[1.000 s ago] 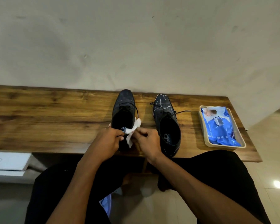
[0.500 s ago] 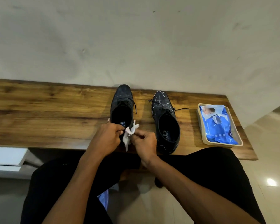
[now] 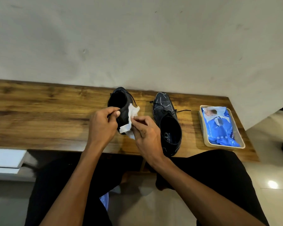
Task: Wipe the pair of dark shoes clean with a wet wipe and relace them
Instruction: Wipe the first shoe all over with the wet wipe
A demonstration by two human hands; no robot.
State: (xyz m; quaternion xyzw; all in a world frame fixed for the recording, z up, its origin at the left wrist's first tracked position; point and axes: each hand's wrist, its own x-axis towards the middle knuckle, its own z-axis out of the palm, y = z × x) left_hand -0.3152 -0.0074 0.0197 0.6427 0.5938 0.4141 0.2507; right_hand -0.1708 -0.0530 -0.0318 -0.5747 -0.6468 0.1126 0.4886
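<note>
shoes sit on the wooden table (image 3: 39, 115) by the wall. left hand (image 3: 103, 126), fingers curled, grips the heel rim of the left shoe (image 3: 121, 105), tipped up at its heel. right hand (image 3: 145, 134) pinches a white wet wipe (image 3: 131, 118) against that shoe's side. right shoe (image 3: 167, 121) lies flat, laces loose. far right, a tray (image 3: 242, 144) holds a blue wipes pack (image 3: 220, 126).
</note>
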